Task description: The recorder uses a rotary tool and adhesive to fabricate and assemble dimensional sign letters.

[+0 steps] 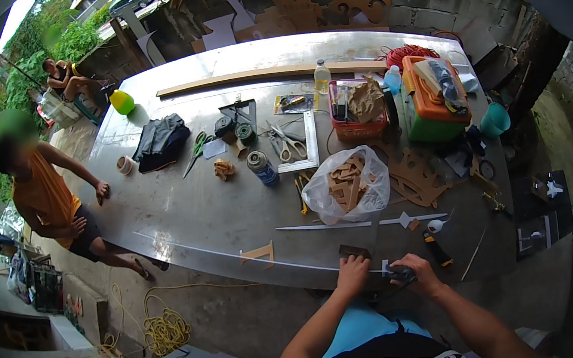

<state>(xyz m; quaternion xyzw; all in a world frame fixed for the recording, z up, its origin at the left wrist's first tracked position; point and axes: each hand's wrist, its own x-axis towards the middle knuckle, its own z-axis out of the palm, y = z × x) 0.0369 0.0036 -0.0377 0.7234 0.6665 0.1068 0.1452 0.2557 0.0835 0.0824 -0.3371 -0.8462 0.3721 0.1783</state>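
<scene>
At the table's near edge my left hand (pixel 353 274) is closed, its fingertips against a small dark brown block (pixel 354 251); what they grip is hidden. A long thin white strip (pixel 270 263) runs along the edge from the left to this hand. My right hand (pixel 419 272) is closed around a small dark tool (pixel 398 273) with a light grey upright part, close to the strip's end; its exact kind is unclear. Beside that hand lie a black and yellow utility knife (pixel 437 249) and a small white bottle (pixel 437 226). A tan letter-shaped cutout (pixel 260 254) lies by the strip.
Ahead on the metal table (pixel 184 203) are a bag of wooden scraps (pixel 350 185), a carpenter's square (pixel 310 146), scissors (pixel 289 144), a can (pixel 262 168), a red basket (pixel 354 118) and an orange-green toolbox (pixel 432 98). Another person (pixel 50 192) stands at the left edge; one (pixel 66 78) sits behind.
</scene>
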